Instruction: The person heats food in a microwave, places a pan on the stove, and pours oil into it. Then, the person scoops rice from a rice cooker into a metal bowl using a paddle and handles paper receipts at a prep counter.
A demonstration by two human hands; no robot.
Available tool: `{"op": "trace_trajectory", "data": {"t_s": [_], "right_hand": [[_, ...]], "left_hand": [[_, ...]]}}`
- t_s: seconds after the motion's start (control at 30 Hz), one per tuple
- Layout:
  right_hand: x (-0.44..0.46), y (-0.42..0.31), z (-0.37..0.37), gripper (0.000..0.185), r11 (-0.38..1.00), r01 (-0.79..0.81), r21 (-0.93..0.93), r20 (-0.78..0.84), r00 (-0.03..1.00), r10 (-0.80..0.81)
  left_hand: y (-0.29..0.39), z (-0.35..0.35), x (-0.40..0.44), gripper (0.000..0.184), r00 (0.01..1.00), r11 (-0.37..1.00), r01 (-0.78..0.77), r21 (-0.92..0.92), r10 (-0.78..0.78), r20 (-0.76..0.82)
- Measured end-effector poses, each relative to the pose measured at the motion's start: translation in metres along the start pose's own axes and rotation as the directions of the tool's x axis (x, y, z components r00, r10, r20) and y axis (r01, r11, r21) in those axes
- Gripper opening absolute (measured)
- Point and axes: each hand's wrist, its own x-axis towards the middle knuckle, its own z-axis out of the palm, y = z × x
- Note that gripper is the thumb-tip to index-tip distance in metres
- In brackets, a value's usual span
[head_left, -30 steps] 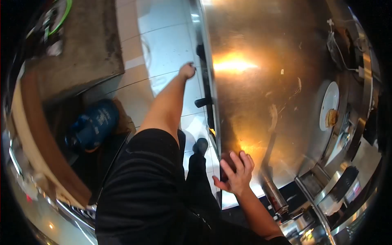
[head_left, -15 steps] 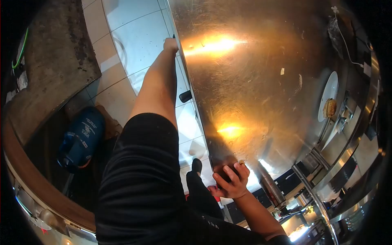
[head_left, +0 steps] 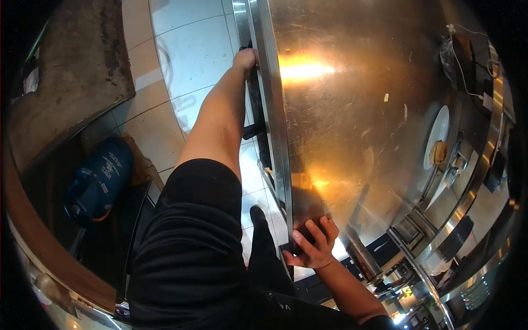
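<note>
My left hand (head_left: 246,58) reaches far along the front of a steel counter, its fingers closed around a dark handle just below the top edge; the fingertips are mostly hidden. A second black handle (head_left: 253,131) sticks out from the same front, nearer to me. My right hand (head_left: 314,243) rests at the near corner of the steel countertop (head_left: 341,121). Its fingers are spread over the surface, and the thumb lies along the front edge. Along that front, a metal panel edge (head_left: 242,25) stands slightly out, with a dark gap beside it.
A white plate (head_left: 438,129) with a browned piece of food (head_left: 438,152) stands at the counter's far side. Utensils and a wire lie beyond. On the left, a blue gas cylinder (head_left: 104,176) stands below a worn grey worktop (head_left: 66,71). Floor tiles show between.
The panel edge and dark gap along the counter front now show, as my left hand has come slightly outward with the handle. My right hand stays on the corner; the view has shifted.
</note>
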Motion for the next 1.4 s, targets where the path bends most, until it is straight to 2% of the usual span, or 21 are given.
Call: {"op": "trace_trajectory", "data": {"t_s": [0.1, 0.13, 0.23, 0.27, 0.33, 0.4, 0.47, 0.6, 0.67, 0.77, 0.87, 0.93, 1.0, 1.07, 1.1, 1.13, 1.17, 1.23, 1.3, 1.33, 1.4], "right_hand": [[0.004, -0.003, 0.0, 0.059, 1.0, -0.007, -0.011, -0.005, 1.0, 0.007], [0.003, -0.004, -0.002, 0.06, 1.0, -0.018, -0.007, -0.008, 1.0, 0.018], [0.002, -0.005, -0.003, 0.069, 1.0, -0.018, 0.0, -0.005, 1.0, 0.018], [0.003, -0.007, -0.003, 0.074, 0.999, -0.039, -0.016, 0.007, 0.999, 0.039], [0.009, -0.013, -0.007, 0.084, 0.998, -0.063, 0.009, -0.027, 0.998, 0.064], [0.007, -0.017, -0.008, 0.085, 0.997, -0.076, 0.019, -0.038, 0.996, 0.076], [0.011, -0.021, -0.012, 0.086, 0.998, -0.053, 0.026, -0.07, 0.996, 0.054], [-0.004, -0.027, -0.009, 0.084, 0.999, 0.05, -0.005, -0.141, 0.989, -0.05], [-0.005, -0.03, -0.002, 0.081, 0.996, 0.072, -0.046, -0.184, 0.98, -0.079], [-0.012, -0.035, -0.006, 0.075, 0.988, 0.147, -0.039, -0.218, 0.964, -0.152], [-0.016, -0.027, 0.0, 0.073, 0.973, 0.208, -0.1, -0.252, 0.941, -0.227], [-0.015, -0.027, -0.002, 0.07, 0.963, 0.267, -0.017, -0.261, 0.929, -0.263], [-0.026, -0.044, -0.006, 0.067, 0.95, 0.306, 0.06, -0.265, 0.923, -0.281], [-0.049, -0.074, -0.002, 0.057, 0.849, 0.498, 0.176, -0.133, 0.867, -0.48], [-0.065, -0.095, 0.006, 0.048, 0.796, 0.496, 0.347, -0.099, 0.863, -0.495], [-0.087, -0.118, 0.016, 0.045, 0.797, 0.49, 0.352, -0.023, 0.856, -0.516], [-0.111, -0.135, 0.035, 0.043, 0.786, 0.392, 0.477, 0.098, 0.866, -0.491], [-0.156, -0.19, 0.048, 0.04, 0.806, 0.273, 0.525, 0.426, 0.736, -0.527], [-0.193, -0.238, 0.089, 0.028, 0.734, 0.045, 0.677, 0.586, 0.57, -0.576], [-0.208, -0.258, 0.124, 0.025, 0.681, 0.043, 0.731, 0.571, 0.508, -0.645], [-0.234, -0.311, 0.165, 0.027, 0.668, -0.044, 0.743, 0.621, 0.418, -0.663]], "left_hand": [[0.041, -0.016, -0.079, 0.043, 0.987, 0.976, -0.096, 0.196, 0.118, -0.106], [0.039, -0.017, -0.092, 0.042, 0.981, 0.997, -0.071, -0.001, 0.07, -0.181], [0.028, -0.061, -0.137, 0.043, 0.933, 0.967, -0.186, 0.174, 0.229, -0.276], [0.026, -0.079, -0.163, 0.045, 0.883, 0.931, -0.24, 0.274, 0.327, -0.336], [0.032, -0.107, -0.243, 0.045, 0.65, 0.74, -0.421, 0.524, 0.649, -0.394], [0.048, -0.129, -0.346, 0.042, 0.687, 0.73, -0.349, 0.587, 0.626, -0.371], [0.028, -0.136, -0.428, 0.037, 0.625, 0.763, -0.337, 0.551, 0.619, -0.475], [-0.015, -0.136, -0.614, 0.03, 0.594, 0.761, -0.125, 0.636, 0.571, -0.567], [-0.014, -0.136, -0.714, 0.034, 0.693, 0.873, -0.079, 0.481, 0.394, -0.603], [-0.034, -0.131, -0.861, 0.042, 0.687, 0.899, 0.071, 0.433, 0.271, -0.675], [-0.051, -0.135, -1.015, 0.038, 0.667, 0.82, -0.065, 0.568, 0.459, -0.587], [-0.047, -0.135, -1.115, 0.031, 0.599, 0.791, 0.041, 0.611, 0.47, -0.649], [-0.045, -0.148, -1.202, 0.028, 0.487, 0.882, 0.123, 0.455, 0.346, -0.802], [-0.076, -0.181, -1.261, 0.027, 0.251, 0.953, 0.098, 0.286, 0.254, -0.934], [-0.096, -0.202, -1.284, 0.026, 0.139, 0.987, 0.026, 0.159, 0.154, -0.978], [-0.118, -0.225, -1.304, 0.028, 0.037, 0.998, -0.056, 0.043, 0.045, -0.998], [-0.142, -0.247, -1.32, 0.027, 0.02, 0.963, -0.263, -0.056, -0.053, -0.998], [-0.173, -0.277, -1.327, 0.023, 0.034, 0.719, -0.678, -0.15, -0.174, -0.984], [-0.194, -0.309, -1.313, 0.016, 0.02, 0.542, -0.83, -0.135, -0.214, -0.977], [-0.209, -0.329, -1.3, 0.015, -0.008, 0.469, -0.88, -0.082, -0.187, -0.982], [-0.212, -0.363, -1.272, 0.013, -0.06, 0.337, -0.94, -0.056, -0.324, -0.944]]}}
